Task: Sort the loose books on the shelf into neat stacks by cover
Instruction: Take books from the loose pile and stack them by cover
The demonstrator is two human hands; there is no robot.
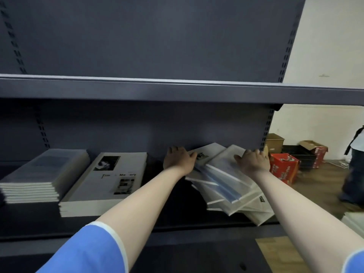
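Note:
A messy pile of loose books [226, 186] in clear wrap lies askew at the right end of the dark shelf [177, 221]. My left hand [178, 159] holds the far left edge of the pile, thumb on a white book with a black photo [206, 152]. My right hand [253, 160] grips the far right edge of the top blue-grey book [222, 162]. A neat stack of blue-grey covers [39, 174] sits at the left. Beside it lies a neat stack of white photo covers [106, 182].
An upper shelf board [177, 89] hangs just above my hands. Past the shelf's right end, red cartons [283, 168] and brown boxes [274, 142] stand on the wooden floor. A person [354, 164] stands at the far right. More white books [354, 221] lie at the right edge.

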